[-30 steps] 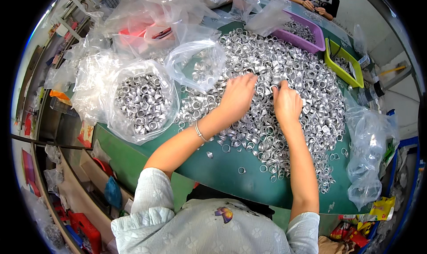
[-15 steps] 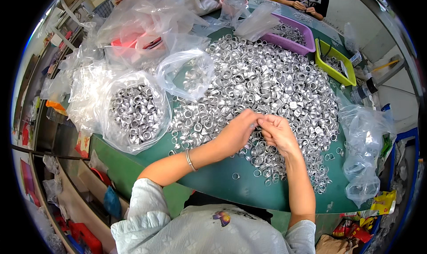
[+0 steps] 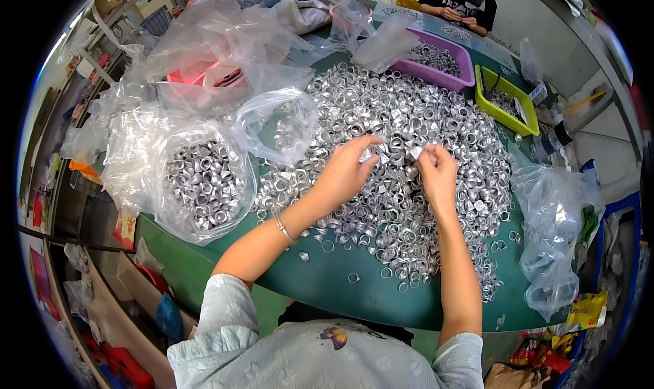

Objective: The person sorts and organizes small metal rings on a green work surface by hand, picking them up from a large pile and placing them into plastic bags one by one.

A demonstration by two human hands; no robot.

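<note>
A wide heap of silver metal rings [image 3: 402, 110] covers the middle of the green table. Over its centre is my left hand [image 3: 346, 171], thumb and forefinger parted, with rings just beyond the fingertips. To its right, my right hand [image 3: 439, 174] pinches what looks like a silver ring [image 3: 416, 152] between thumb and fingers; the fingers partly hide it. A clear plastic bag [image 3: 248, 184] filled with rings stands left of the heap, its mouth rolled open. Another clear bag [image 3: 310, 106] lies behind it, with a few rings in it.
A purple basin [image 3: 464, 62] and a yellow-green basin [image 3: 501, 113], both holding rings, stand at the back right. Crumpled plastic bags [image 3: 552, 225] lie along the right edge. A pink container [image 3: 208, 75] sits among bags at the left. Two people [image 3: 456, 7] work across the table.
My hands, together half a second ago, have moved apart and farther over the heap. My left thumb and forefinger have parted. The view has shifted slightly.
</note>
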